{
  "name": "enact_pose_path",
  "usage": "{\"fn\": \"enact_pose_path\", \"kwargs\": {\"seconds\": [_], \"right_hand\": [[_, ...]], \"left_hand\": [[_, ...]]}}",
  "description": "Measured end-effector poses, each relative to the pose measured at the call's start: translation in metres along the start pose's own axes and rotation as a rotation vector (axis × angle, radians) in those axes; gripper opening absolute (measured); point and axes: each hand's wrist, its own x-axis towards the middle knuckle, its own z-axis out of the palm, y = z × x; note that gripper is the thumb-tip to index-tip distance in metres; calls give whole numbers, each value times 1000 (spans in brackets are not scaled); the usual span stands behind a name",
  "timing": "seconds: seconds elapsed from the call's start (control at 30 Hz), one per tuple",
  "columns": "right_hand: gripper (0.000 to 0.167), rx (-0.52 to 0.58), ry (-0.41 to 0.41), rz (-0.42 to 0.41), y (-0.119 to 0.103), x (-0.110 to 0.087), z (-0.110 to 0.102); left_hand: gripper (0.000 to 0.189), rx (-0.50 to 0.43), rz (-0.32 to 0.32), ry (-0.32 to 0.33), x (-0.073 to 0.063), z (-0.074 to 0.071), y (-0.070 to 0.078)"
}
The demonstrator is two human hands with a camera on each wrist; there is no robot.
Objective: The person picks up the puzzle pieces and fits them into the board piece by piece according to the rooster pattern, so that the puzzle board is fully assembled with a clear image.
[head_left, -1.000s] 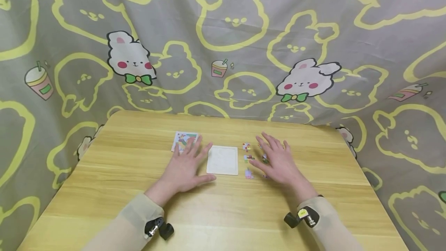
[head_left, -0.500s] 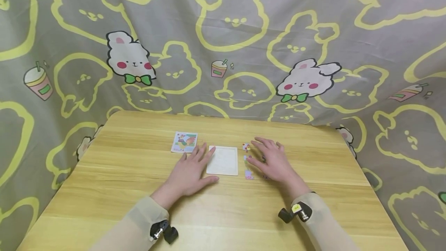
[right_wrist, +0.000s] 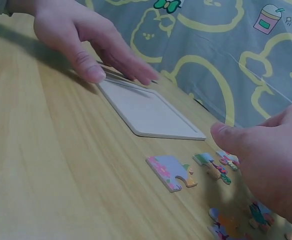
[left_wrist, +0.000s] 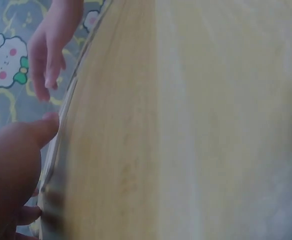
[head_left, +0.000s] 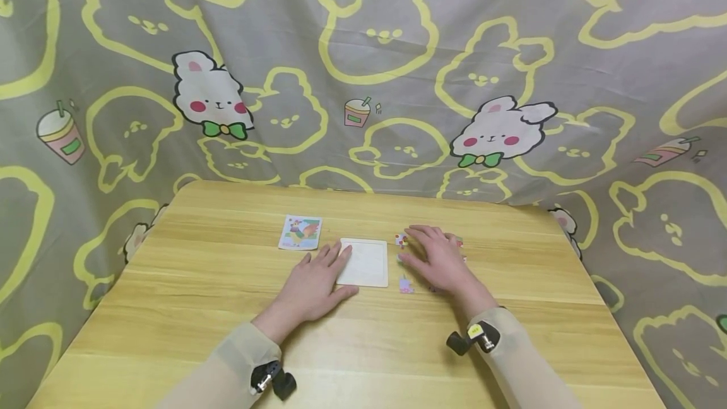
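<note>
In the head view a square white puzzle tray (head_left: 368, 264) with a raised rim lies flat at mid-table. My left hand (head_left: 309, 286) is at its left side, fingers spread over the left edge and thumb near the front corner. Nothing shows in that hand's grasp. To the right of the tray, my right hand (head_left: 440, 262) hangs low over several colourful jigsaw pieces, hiding some of them. Its fingers are relaxed, with the thumb apart. A lilac piece with pink flowers (right_wrist: 168, 172) lies in plain sight in the right wrist view, in front of my right thumb (right_wrist: 226, 136).
A picture card (head_left: 300, 233) showing a colourful bird lies behind and left of the tray. The wooden table (head_left: 363, 352) ends at the back against a grey curtain (head_left: 307, 163) with yellow outlines. Both wrists carry black camera straps.
My left hand has drawn back from over the picture card and come right to the tray's left edge. My right hand has shifted slightly left over the jigsaw pieces, uncovering some at its right.
</note>
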Motion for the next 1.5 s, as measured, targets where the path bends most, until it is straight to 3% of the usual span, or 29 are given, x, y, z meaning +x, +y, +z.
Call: {"fn": "enact_pose_path", "kwargs": {"seconds": [0.33, 0.87, 1.13, 1.5], "right_hand": [[64, 45, -21, 2, 3, 11, 6], [38, 40, -69, 31, 6, 27, 8], [40, 113, -110, 83, 4, 32, 8], [41, 148, -83, 104, 6, 33, 9]], "left_hand": [[78, 66, 0, -10, 0, 2, 0], [75, 37, 1, -39, 3, -2, -1], [79, 25, -18, -48, 3, -2, -1], [80, 6, -17, -52, 2, -1, 0]]}}
